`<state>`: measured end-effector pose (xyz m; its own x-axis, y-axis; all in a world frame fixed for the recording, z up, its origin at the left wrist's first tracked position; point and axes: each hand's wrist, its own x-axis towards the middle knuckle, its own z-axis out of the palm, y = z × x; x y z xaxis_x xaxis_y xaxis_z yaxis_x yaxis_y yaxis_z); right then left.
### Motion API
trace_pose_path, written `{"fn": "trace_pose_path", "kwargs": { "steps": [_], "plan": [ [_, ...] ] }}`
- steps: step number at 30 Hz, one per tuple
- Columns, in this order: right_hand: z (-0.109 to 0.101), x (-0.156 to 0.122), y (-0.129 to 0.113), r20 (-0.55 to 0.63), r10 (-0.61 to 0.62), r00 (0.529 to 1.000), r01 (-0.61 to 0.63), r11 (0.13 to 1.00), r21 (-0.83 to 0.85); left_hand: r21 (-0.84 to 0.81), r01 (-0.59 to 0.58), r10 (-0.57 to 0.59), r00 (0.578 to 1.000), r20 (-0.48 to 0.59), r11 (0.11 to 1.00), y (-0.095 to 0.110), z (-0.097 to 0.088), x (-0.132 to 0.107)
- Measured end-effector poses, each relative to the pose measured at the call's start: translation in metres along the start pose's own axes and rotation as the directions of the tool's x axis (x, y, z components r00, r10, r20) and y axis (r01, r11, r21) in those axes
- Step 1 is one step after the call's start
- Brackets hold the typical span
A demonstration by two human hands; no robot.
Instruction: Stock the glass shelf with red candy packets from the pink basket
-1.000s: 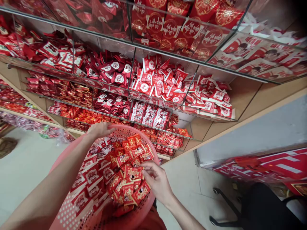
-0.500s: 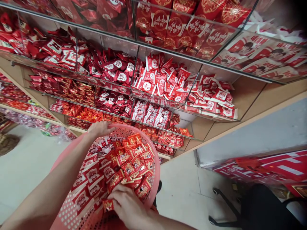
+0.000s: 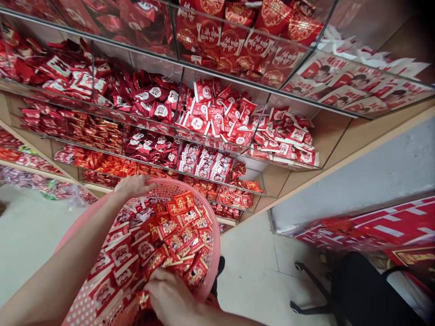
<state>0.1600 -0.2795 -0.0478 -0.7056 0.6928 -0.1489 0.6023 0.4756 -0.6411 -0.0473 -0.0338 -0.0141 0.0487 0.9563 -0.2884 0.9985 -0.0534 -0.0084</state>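
The left hand (image 3: 133,186) grips a pink basket (image 3: 215,249), the right hand (image 3: 171,293) a small red packet (image 3: 143,299).

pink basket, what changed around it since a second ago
The right hand has moved left and nearer, away from the right side of the pink basket; it now holds a red packet, possibly a different one. The left hand stayed on the far rim.

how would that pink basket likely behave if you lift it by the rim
The pink basket looks like thin, perforated plastic, so its wall may flex slightly. The red packets covering much of its inside probably add some weight. They look glossy and loose, so they may slide if it tilts.
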Motion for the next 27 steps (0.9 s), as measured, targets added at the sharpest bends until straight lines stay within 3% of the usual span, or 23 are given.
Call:
{"fn": "trace_pose_path", "kwargs": {
  "steps": [4, 9, 12, 15, 17, 19, 21, 22, 25, 27],
  "plan": [
    [-0.008, -0.003, -0.008, 0.058, 0.003, 0.998, 0.01, 0.976, -0.217, -0.003, 0.013, -0.013, 1.0, -0.001, 1.0, 0.0, 0.0, 0.001],
    [-0.012, -0.006, -0.014, 0.026, -0.001, 1.0, 0.007, 0.971, -0.239, -0.007, 0.016, -0.016, 1.0, -0.005, 1.0, -0.001, 0.004, 0.005],
    [-0.025, -0.012, -0.01, -0.018, -0.027, 0.999, 0.023, 0.984, -0.177, 0.005, 0.004, -0.003, 1.0, -0.009, 1.0, -0.002, 0.006, 0.006],
    [-0.053, -0.018, 0.012, -0.229, 0.02, 0.973, -0.015, 1.0, 0.023, 0.017, 0.001, -0.001, 1.0, 0.0, 1.0, -0.002, 0.004, 0.004],
    [-0.075, -0.02, 0.043, -0.456, 0.092, 0.885, -0.019, 0.987, 0.162, 0.037, 0.015, -0.015, 1.0, 0.016, 0.999, 0.0, 0.002, 0.002],
    [-0.093, -0.02, 0.089, -0.596, 0.197, 0.778, -0.055, 0.967, 0.247, 0.055, 0.016, -0.018, 0.999, 0.028, 0.998, 0.001, 0.0, -0.001],
    [-0.104, -0.019, 0.144, -0.618, 0.389, 0.683, -0.257, 0.92, 0.295, 0.066, 0.015, -0.017, 0.999, 0.031, 0.998, 0.003, -0.001, -0.002],
    [-0.107, -0.019, 0.172, -0.6, 0.519, 0.608, -0.412, 0.853, 0.32, 0.069, 0.016, -0.018, 0.999, 0.031, 0.997, 0.003, -0.002, -0.002],
    [-0.112, -0.019, 0.246, -0.555, 0.678, 0.482, -0.603, 0.717, 0.351, 0.07, 0.029, -0.031, 0.999, 0.041, 0.997, 0.004, -0.002, -0.002],
    [-0.113, -0.018, 0.281, -0.516, 0.75, 0.413, -0.699, 0.625, 0.349, 0.071, 0.04, -0.043, 0.998, 0.037, 0.997, 0.002, 0.0, -0.001]
  ]
}}
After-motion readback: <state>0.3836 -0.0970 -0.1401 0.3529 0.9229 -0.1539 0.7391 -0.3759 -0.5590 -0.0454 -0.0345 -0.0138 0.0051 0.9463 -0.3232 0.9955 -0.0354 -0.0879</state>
